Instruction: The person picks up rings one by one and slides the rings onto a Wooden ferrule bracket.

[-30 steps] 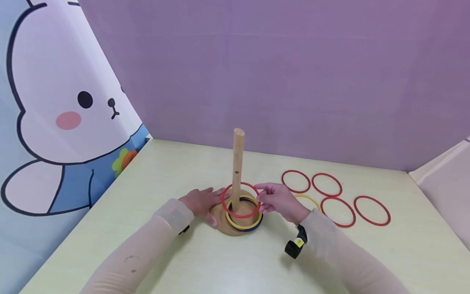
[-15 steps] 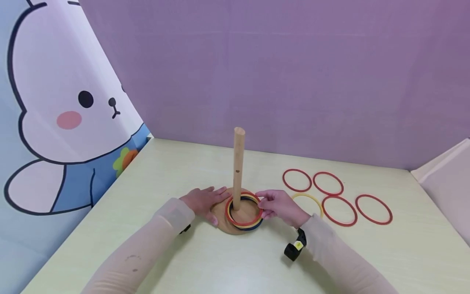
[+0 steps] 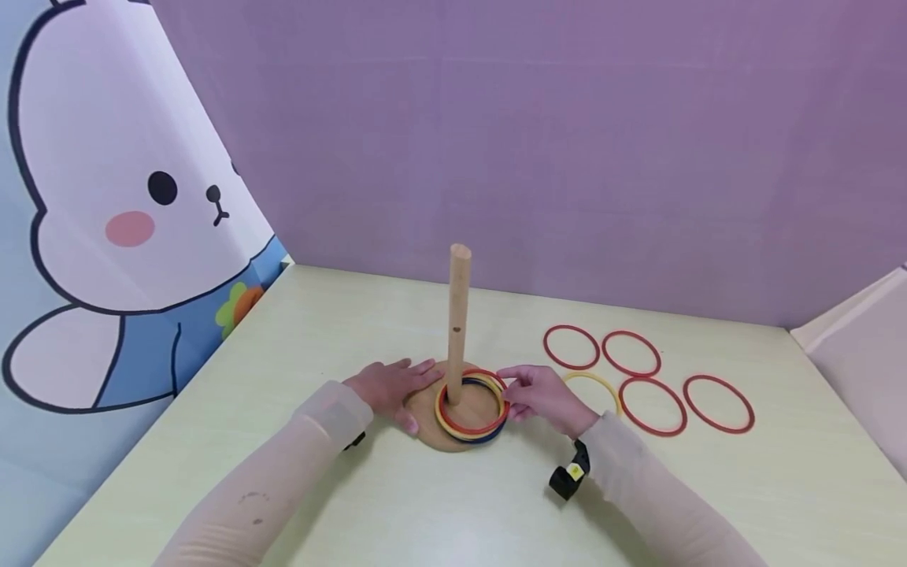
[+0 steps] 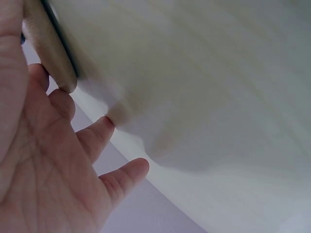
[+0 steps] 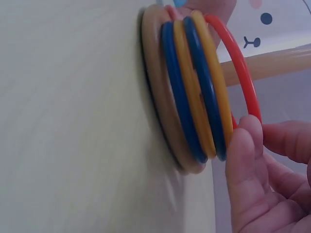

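Observation:
A wooden post (image 3: 459, 315) rises upright from a round wooden base (image 3: 422, 417). Blue rings (image 5: 177, 92) and yellow rings (image 5: 215, 73) lie stacked alternately on the base, around the post. With thumb and fingertips, my right hand (image 3: 544, 400) pinches a red ring (image 5: 242, 65) at its right side. That ring encircles the post, tilted, with its near part raised off the top yellow ring in the right wrist view. My left hand (image 3: 388, 389) rests on the left of the base, its fingers spread and fairly straight; the left wrist view shows its palm and the base edge.
Several loose red rings (image 3: 719, 404) lie flat on the pale table (image 3: 439, 512) to the right. One loose yellow ring (image 3: 595, 376) is among them, partly behind my right hand. A purple backdrop (image 3: 538, 157) stands behind, and a cartoon-printed panel (image 3: 92, 236) at the left.
My right hand has lowered the red ring down the post to the stack, then shifted it slightly. It still pinches the ring. The left hand has stayed on the base.

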The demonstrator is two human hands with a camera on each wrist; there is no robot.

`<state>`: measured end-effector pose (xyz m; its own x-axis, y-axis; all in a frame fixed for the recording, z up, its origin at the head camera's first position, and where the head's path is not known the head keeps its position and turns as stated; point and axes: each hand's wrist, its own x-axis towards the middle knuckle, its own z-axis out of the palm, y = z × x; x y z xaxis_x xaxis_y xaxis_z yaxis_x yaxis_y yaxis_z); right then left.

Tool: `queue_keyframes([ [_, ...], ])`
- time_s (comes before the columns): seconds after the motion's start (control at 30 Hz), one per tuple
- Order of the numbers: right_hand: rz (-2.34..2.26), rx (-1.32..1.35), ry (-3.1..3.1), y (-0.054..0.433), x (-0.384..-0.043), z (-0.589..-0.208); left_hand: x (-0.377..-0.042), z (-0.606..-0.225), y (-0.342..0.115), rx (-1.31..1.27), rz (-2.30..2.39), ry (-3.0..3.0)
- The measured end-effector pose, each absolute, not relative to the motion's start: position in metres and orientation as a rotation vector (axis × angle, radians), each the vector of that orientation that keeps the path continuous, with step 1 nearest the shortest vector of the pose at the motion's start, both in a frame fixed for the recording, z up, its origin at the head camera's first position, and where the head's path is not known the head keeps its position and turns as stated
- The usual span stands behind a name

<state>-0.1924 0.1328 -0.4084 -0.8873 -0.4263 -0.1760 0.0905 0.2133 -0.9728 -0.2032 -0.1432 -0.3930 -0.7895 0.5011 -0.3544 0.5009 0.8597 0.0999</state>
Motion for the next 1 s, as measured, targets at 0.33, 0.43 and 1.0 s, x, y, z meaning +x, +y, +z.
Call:
queue_keyframes([
  [0.33, -1.685, -0.304, 2.104, 0.135, -0.195, -0.415, -0.204, -0.393, -0.142, 0.736, -0.004, 2.653],
  [0.43, -1.670, -0.330, 2.125, 0.139, -0.197, -0.413, -0.204, -0.393, -0.143, 0.734, 0.002, 2.646],
  [1.0, -1.107, -0.607, 2.687, 0.228, -0.233, -0.403, -0.204, -0.394, -0.143, 0.738, 0.001, 2.641],
])
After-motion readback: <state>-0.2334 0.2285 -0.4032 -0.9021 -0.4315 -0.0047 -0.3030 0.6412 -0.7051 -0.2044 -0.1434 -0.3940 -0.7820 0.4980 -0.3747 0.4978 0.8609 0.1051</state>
